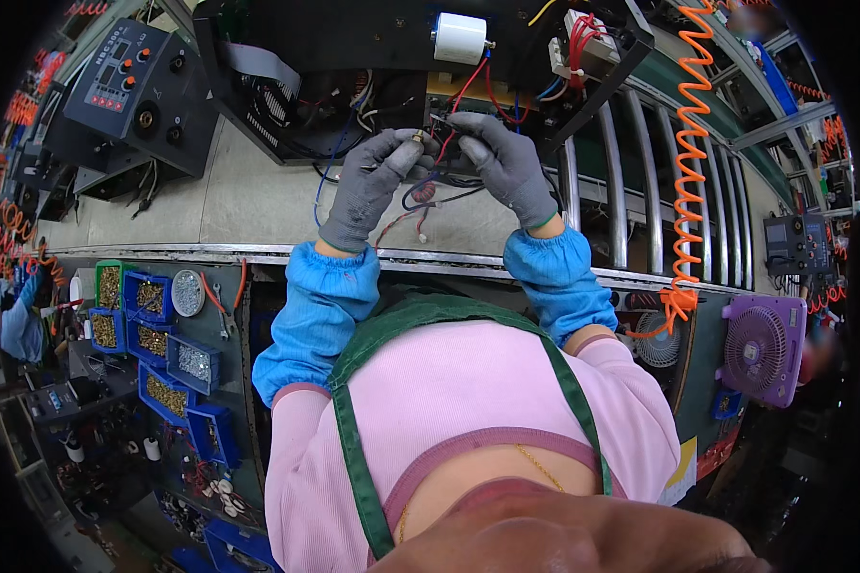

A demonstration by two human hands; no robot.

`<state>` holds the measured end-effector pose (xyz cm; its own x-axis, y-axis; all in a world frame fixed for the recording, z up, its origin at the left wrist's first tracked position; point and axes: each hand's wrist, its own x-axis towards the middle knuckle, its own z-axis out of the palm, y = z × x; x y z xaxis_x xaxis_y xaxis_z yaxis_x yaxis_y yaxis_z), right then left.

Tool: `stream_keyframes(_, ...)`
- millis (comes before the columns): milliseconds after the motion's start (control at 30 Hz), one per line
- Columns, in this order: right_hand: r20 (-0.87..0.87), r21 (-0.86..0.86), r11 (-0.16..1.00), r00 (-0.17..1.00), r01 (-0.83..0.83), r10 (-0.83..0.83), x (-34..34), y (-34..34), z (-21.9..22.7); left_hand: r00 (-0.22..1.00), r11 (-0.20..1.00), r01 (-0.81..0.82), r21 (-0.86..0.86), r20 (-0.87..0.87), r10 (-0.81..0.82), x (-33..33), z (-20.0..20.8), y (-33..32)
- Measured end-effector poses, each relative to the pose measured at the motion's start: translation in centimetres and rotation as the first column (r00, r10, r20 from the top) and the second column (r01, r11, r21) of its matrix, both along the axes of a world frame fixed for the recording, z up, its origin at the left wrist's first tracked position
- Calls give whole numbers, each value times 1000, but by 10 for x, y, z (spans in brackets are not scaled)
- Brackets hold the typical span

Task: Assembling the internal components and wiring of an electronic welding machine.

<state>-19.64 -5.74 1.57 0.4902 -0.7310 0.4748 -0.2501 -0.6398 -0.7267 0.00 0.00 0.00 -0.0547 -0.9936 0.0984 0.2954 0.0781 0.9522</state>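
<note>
Both my hands wear grey gloves and meet at the front of an open black equipment housing [354, 33]. My left hand [365, 191] is closed, with a small brass-coloured fitting [418, 137] pinched at its fingertips. Close beside it, my right hand [511, 170] is closed too, its thumb and fingers pressed together near a small dark piece; what they grip is too small to make out. Red wires [468, 88] run down between the hands from a white cylinder [461, 38] in the housing. Just below the fingers lies a copper-coloured coil [423, 192] among loose wires.
A grey control-panel unit [129, 91] stands at left on the bench [229, 205]. Metal rollers [648, 181] and a hanging orange coiled hose [688, 172] are at right. Blue bins [167, 393] of small fasteners sit lower left; a purple fan [760, 349] stands lower right.
</note>
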Motion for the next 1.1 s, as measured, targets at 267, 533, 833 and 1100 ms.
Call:
stream_keyframes(267,-231,122,992,973,33,-4,-1,0,8,999,999,-40,-13,17,40,-3,-6,-7)
stream_keyframes(533,-119,447,895,991,-3,63,2,-7,10,999,999,-47,-15,-25,47,-7,-13,-24)
stream_keyframes(833,80,592,770,968,-237,236,10,-26,12,998,1000,27,-16,61,-26,15,-3,-26)
stream_keyframes(1100,93,698,681,971,-220,219,5,-12,5,989,981,101,-169,-89,-117,12,-18,-17)
